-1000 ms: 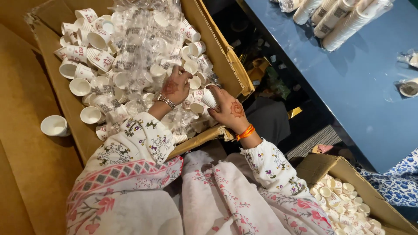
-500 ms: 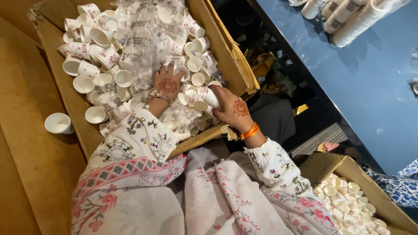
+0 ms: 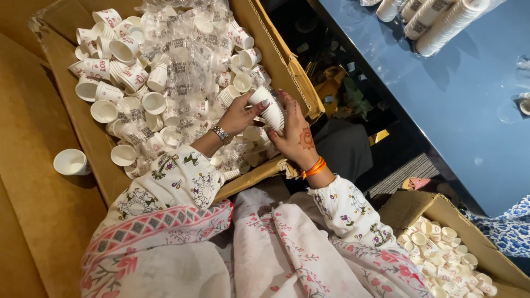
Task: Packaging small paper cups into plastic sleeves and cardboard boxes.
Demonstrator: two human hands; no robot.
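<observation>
Your right hand [image 3: 297, 135] with its grip closed around a short stack of paper cups [image 3: 269, 107], your left hand [image 3: 238, 114] pinching its top rim, both above the cardboard box [image 3: 91, 144] of loose cups [image 3: 144, 83]

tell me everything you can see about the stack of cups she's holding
The stack of cups is a short nested column of small white paper-looking cups, rims showing as close ridges. It lies tilted, the open mouth of the end cup facing up and left. It is held above the cardboard box of loose cups: the right hand cradles it from below and the side, while the left hand touches its open end with the fingertips.
</observation>
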